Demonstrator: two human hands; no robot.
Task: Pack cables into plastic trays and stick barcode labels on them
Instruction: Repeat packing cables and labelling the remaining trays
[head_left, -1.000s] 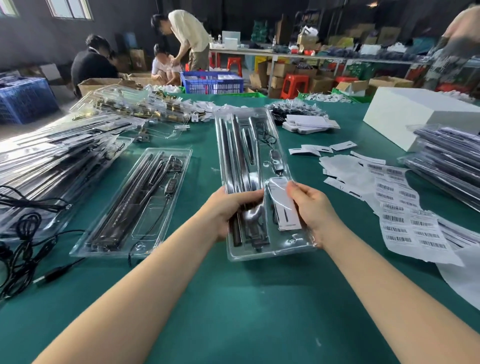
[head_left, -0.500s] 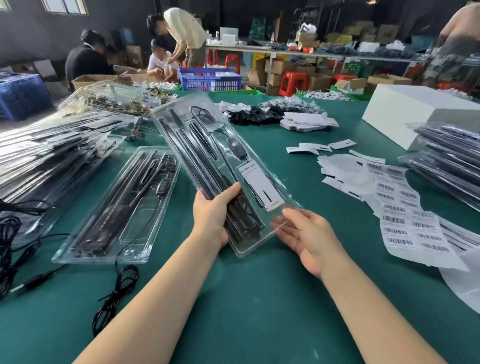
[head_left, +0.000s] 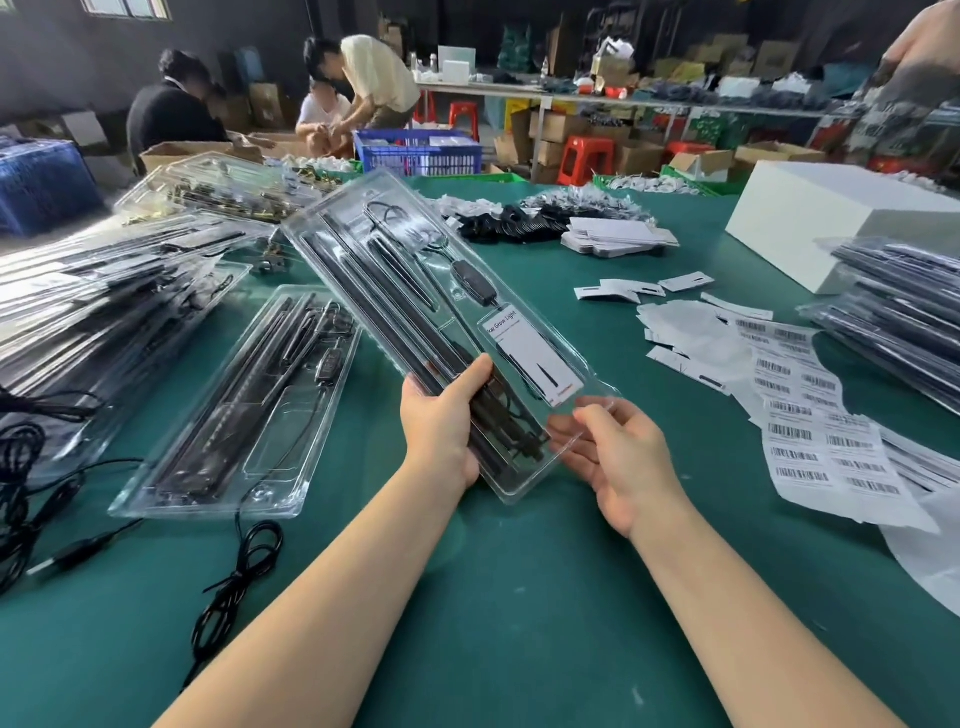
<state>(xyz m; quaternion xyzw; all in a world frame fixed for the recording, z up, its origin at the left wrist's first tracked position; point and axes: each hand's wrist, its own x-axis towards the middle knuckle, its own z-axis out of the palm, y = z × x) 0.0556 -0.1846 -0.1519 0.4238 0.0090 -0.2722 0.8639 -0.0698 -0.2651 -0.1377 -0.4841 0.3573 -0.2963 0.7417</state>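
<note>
A clear plastic blister tray packed with black rods, a cable and a white "Grow Light" card is held tilted above the green tabletop, its far end pointing toward the far left corner. The left hand holds the tray's near left edge, its grip curled round it with the thumb on top. The right hand lies under the tray's near right corner, fingers loosely bent; whether they pinch the rim is hard to tell through the clear plastic. A second filled tray lies flat just left. Barcode label sheets lie near the right edge, and a black coiled cable near the left arm.
</note>
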